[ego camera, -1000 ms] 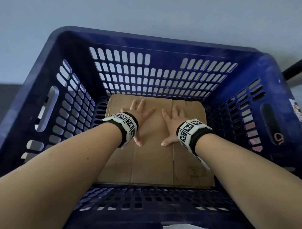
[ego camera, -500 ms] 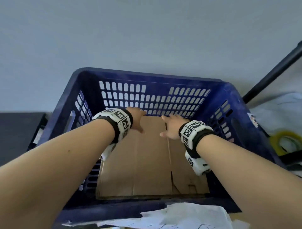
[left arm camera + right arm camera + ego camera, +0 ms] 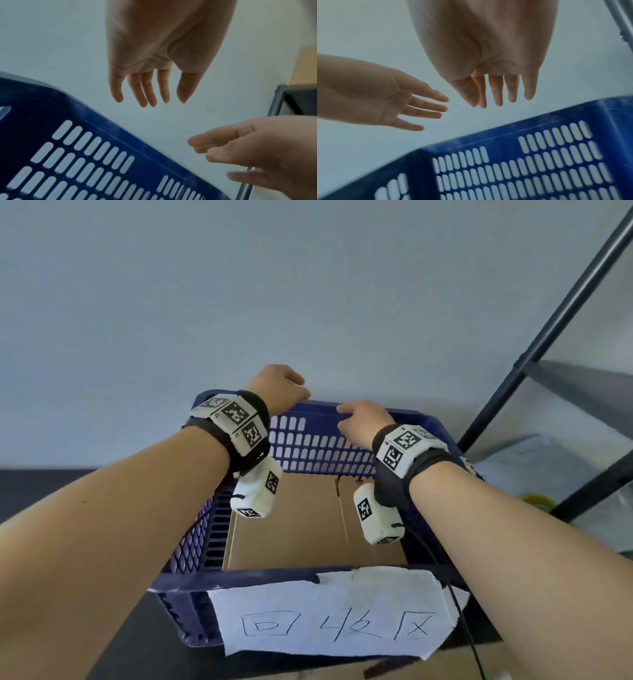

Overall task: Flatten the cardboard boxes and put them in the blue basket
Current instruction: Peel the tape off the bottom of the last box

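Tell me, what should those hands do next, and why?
Probably draw both back toward the body to fetch another box. The flattened cardboard already lies flat on the bottom of the blue basket, and the left hand and right hand hang open and hold nothing above the far rim. No other box is in view.

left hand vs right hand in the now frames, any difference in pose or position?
The left hand is raised higher, above the far rim of the blue slotted plastic basket; the right hand sits lower, level with that rim. In the wrist views the left hand's fingers spread slightly, while the right hand's hang closer together. Both are empty, with relaxed fingers, above the flattened brown cardboard in the basket.
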Demonstrator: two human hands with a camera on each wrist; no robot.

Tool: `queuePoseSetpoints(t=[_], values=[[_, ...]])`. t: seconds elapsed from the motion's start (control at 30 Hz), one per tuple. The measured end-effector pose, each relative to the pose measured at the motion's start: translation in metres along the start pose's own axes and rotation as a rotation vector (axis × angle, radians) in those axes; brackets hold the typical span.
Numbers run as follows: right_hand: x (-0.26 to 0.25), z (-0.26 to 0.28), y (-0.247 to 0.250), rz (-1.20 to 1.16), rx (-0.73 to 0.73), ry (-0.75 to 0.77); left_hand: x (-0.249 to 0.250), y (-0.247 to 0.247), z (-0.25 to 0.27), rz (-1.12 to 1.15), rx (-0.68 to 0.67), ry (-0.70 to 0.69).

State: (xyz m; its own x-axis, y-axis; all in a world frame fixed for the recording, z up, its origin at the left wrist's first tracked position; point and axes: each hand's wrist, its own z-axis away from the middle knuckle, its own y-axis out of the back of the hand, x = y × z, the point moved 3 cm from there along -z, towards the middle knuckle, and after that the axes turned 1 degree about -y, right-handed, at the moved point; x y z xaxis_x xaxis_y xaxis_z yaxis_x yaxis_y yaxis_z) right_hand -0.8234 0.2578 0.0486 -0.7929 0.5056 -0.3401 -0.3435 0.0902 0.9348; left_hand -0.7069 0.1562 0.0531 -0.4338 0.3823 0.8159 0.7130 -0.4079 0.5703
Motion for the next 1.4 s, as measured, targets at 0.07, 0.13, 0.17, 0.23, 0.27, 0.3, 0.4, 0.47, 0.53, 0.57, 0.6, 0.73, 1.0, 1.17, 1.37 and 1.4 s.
queuePoseSetpoints(t=[0.07,0.13,0.17,0.23,0.27,0.3,0.4,0.47,0.53,0.57,0.6,0.73,1.0,1.17,1.37,1.4], values=[[-0.014,0.018,0.008,-0.095,0.078,0.032,0.010,0.015,0.016,0.066,0.075,-0.004],[-0.028,0.037,0.013,-0.159,0.134,0.069,0.016,0.029,0.035,0.115,0.145,-0.009],[-0.034,0.046,0.015,-0.182,0.147,0.088,0.017,0.035,0.046,0.136,0.172,-0.008],[-0.045,0.065,0.015,-0.220,0.164,0.128,0.018,0.045,0.068,0.151,0.209,0.000],[-0.050,0.073,0.014,-0.236,0.173,0.146,0.017,0.050,0.079,0.154,0.226,0.000],[-0.055,0.081,0.012,-0.247,0.179,0.163,0.015,0.055,0.089,0.164,0.245,0.005],[-0.074,0.104,-0.001,-0.270,0.180,0.230,0.003,0.072,0.124,0.135,0.293,0.011],[-0.090,0.118,-0.014,-0.296,0.162,0.279,-0.008,0.086,0.145,0.085,0.316,0.010],[-0.110,0.132,-0.029,-0.329,0.121,0.309,-0.026,0.102,0.165,0.050,0.334,0.040],[-0.120,0.139,-0.037,-0.327,0.102,0.326,-0.036,0.110,0.173,0.034,0.339,0.056],[-0.133,0.144,-0.045,-0.316,0.084,0.350,-0.046,0.119,0.182,0.022,0.346,0.071],[-0.188,0.156,-0.075,-0.323,0.023,0.433,-0.089,0.164,0.210,-0.006,0.389,0.123],[-0.338,0.161,-0.151,-0.324,-0.069,0.512,-0.194,0.295,0.248,-0.034,0.469,0.214],[-0.449,0.163,-0.210,-0.332,-0.148,0.542,-0.275,0.386,0.273,-0.055,0.485,0.276],[-0.557,0.161,-0.260,-0.320,-0.200,0.573,-0.354,0.484,0.295,-0.080,0.538,0.340],[-0.572,0.160,-0.265,-0.314,-0.207,0.581,-0.365,0.496,0.296,-0.080,0.546,0.352]])
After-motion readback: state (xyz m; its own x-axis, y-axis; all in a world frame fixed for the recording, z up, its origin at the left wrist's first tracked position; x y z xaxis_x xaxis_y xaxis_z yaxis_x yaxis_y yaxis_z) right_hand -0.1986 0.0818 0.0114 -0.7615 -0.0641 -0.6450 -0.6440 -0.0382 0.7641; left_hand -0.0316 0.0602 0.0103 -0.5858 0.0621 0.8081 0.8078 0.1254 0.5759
